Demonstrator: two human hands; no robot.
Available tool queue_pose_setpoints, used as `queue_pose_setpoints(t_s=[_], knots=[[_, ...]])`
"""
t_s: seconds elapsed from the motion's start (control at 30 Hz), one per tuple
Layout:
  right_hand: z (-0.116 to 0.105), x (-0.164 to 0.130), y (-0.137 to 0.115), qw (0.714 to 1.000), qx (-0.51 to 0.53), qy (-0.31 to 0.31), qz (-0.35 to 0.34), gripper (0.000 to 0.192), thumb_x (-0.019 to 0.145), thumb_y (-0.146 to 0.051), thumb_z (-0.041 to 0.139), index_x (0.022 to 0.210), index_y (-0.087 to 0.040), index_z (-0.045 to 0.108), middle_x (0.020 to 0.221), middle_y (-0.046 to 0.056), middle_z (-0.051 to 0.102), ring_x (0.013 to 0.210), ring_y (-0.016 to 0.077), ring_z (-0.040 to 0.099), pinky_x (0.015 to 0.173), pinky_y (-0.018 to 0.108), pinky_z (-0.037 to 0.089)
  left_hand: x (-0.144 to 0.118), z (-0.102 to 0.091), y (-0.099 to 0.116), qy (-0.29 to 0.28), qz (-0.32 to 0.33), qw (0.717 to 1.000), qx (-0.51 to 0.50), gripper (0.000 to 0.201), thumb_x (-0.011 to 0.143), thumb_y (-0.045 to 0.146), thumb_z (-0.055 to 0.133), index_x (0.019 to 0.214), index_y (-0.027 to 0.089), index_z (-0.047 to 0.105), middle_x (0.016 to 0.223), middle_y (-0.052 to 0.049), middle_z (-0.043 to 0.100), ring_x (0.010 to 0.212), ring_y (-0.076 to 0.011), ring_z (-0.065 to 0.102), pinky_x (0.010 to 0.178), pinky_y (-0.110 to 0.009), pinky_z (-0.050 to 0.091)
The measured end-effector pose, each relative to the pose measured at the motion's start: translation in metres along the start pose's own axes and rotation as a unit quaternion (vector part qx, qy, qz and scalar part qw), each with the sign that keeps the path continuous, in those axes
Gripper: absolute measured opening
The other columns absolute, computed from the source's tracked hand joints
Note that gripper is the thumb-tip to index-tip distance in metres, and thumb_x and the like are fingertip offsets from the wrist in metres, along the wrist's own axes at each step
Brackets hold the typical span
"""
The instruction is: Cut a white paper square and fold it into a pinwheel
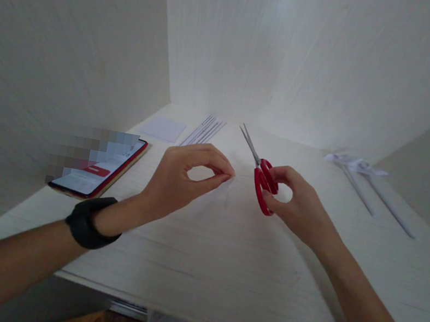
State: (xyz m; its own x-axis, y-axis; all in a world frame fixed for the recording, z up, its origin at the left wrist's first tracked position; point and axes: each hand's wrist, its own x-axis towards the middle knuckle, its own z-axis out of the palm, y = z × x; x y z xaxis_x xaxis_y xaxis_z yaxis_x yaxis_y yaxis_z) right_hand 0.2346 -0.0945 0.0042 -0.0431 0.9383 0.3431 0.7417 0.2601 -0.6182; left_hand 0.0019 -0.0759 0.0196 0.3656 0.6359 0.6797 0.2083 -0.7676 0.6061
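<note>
Right of the frame's centre, the right hand (301, 204) grips red-handled scissors (258, 162) by the loops. Near centre, the left hand (175, 173) pinches its fingertips together, whether around anything unclear. Thin strips (205, 130) lie upper centre on the worktop (220, 273).

Nearer the person than the scissors (265, 183), the table (243, 282) gives a broad way through. Left of the scissors a narrow gap is free; then the left hand (190, 170) blocks, with the phone (100, 171) farther out. Strips (205, 130) lie left of the blades. On the right, the right hand (298, 206) bars the way at the handles; rods (392, 206) lie well apart. A wall (261, 41) closes the far side.
</note>
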Motion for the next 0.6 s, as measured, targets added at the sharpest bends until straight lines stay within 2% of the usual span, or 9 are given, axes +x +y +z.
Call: queue_pose_setpoints(t_s=[0.1, 0.17, 0.27, 0.4, 0.6], knots=[[0.005, -0.001, -0.002, 0.989, 0.143, -0.029, -0.008, 0.032, 0.067, -0.019, 0.066, 0.098, -0.020, 0.057, 0.098, 0.006, 0.066, 0.092, 0.0223, 0.062, 0.089, 0.045, 0.051, 0.000, 0.000, 0.001, 0.000, 0.004, 1.000, 0.007, 0.009, 0.083, 0.015, 0.067, 0.078, 0.020, 0.073, 0.083, -0.002, 0.075, 0.079, -0.0149, 0.069, 0.076, -0.027, 0.053], [0.007, -0.001, -0.001, 0.982, 0.186, -0.032, -0.021, 0.030, 0.068, -0.020, 0.067, 0.096, -0.021, 0.054, 0.096, 0.005, 0.064, 0.092, 0.0215, 0.062, 0.089, 0.043, 0.051, 0.000, 0.000, 0.001, 0.005, 0.007, 1.000, 0.009, 0.009, 0.083, 0.015, 0.067, 0.077, 0.021, 0.072, 0.083, -0.002, 0.076, 0.078, -0.0154, 0.070, 0.076, -0.027, 0.053], [0.007, -0.001, -0.002, 0.990, 0.130, -0.014, -0.046, 0.025, 0.071, -0.023, 0.069, 0.087, -0.023, 0.049, 0.088, 0.002, 0.060, 0.083, 0.0189, 0.059, 0.079, 0.038, 0.050, 0.000, -0.001, 0.002, 0.013, 0.014, 0.999, 0.032, 0.010, 0.082, 0.016, 0.069, 0.074, 0.021, 0.071, 0.079, -0.001, 0.075, 0.074, -0.0148, 0.069, 0.071, -0.027, 0.053], [0.006, -0.003, -0.011, 0.998, 0.019, 0.015, -0.059, 0.029, 0.073, -0.032, 0.073, 0.081, -0.023, 0.047, 0.075, -0.001, 0.057, 0.066, 0.0162, 0.051, 0.061, 0.031, 0.041, -0.001, -0.002, 0.002, 0.025, 0.033, 0.997, 0.059, 0.010, 0.082, 0.017, 0.070, 0.073, 0.020, 0.069, 0.077, 0.000, 0.074, 0.072, -0.0134, 0.067, 0.070, -0.026, 0.051], [0.006, -0.009, -0.022, 0.987, -0.089, 0.059, -0.120, 0.026, 0.080, -0.033, 0.069, 0.086, -0.023, 0.046, 0.072, -0.002, 0.056, 0.063, 0.0160, 0.048, 0.064, 0.032, 0.037, -0.002, -0.001, 0.003, 0.034, 0.035, 0.997, 0.056, 0.010, 0.082, 0.017, 0.070, 0.074, 0.021, 0.068, 0.076, 0.000, 0.073, 0.070, -0.0127, 0.065, 0.067, -0.025, 0.050]])
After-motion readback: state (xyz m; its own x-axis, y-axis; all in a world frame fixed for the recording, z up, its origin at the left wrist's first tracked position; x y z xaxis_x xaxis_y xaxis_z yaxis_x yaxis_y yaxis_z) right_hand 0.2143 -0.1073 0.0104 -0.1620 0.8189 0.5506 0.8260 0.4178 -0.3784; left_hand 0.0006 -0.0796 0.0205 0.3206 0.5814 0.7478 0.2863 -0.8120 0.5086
